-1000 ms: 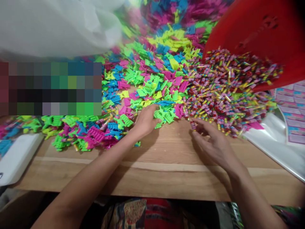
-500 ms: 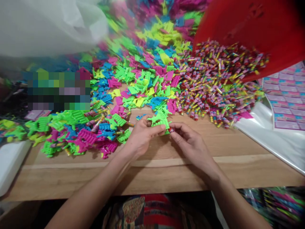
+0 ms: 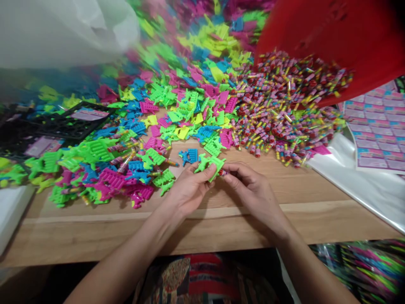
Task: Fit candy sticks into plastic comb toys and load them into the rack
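Green plastic toy piece (image 3: 217, 164) sits pinched between thumb and fingers of the left hand (image 3: 190, 190), over the wooden table (image 3: 221, 219). The right hand (image 3: 248, 185) grips a small red-ended tube (image 3: 223, 172) at its fingertips, close against the toy piece's right side. Just beyond the left hand lies a blue toy piece (image 3: 190, 156); similar tubes (image 3: 278, 114) heap by a red tub (image 3: 310, 33).

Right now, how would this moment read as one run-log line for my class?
left hand: holds green plastic piece | right hand: pinches small tube, mostly hidden, beside it | beyond: tube pile, red container
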`<state>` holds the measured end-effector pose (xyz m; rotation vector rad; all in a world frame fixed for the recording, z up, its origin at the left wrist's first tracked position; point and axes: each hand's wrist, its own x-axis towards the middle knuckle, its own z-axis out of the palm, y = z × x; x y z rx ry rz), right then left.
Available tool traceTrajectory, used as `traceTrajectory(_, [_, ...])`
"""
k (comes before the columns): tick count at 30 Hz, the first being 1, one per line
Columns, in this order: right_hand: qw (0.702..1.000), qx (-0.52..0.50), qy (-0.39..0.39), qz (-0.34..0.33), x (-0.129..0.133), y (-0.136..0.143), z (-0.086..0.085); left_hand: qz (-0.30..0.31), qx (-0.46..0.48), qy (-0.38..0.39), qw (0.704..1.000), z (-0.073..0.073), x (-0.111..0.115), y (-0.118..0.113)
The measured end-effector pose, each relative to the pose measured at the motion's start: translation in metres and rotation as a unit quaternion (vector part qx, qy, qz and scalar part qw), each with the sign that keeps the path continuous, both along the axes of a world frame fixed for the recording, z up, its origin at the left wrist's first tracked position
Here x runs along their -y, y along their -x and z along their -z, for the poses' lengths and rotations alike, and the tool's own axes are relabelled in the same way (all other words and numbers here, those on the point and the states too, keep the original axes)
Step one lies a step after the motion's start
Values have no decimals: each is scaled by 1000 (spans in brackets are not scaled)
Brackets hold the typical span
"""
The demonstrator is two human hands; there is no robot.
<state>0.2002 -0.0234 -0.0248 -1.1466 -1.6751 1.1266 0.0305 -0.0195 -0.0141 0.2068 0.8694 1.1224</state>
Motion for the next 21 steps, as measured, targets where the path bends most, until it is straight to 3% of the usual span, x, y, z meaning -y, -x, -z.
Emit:
traceTrajectory(8, [995, -60, 83, -11, 3, -3, -4, 33, 15, -7, 999, 3, 5, -1])
traceTrajectory(14, [992, -88, 81, -31, 0, -4, -2, 60, 27, -24, 998, 6, 7, -1])
traceTrajectory(21, [994, -90, 66, -14, 3, -2, 0, 46, 32, -58, 997, 11, 7, -8])
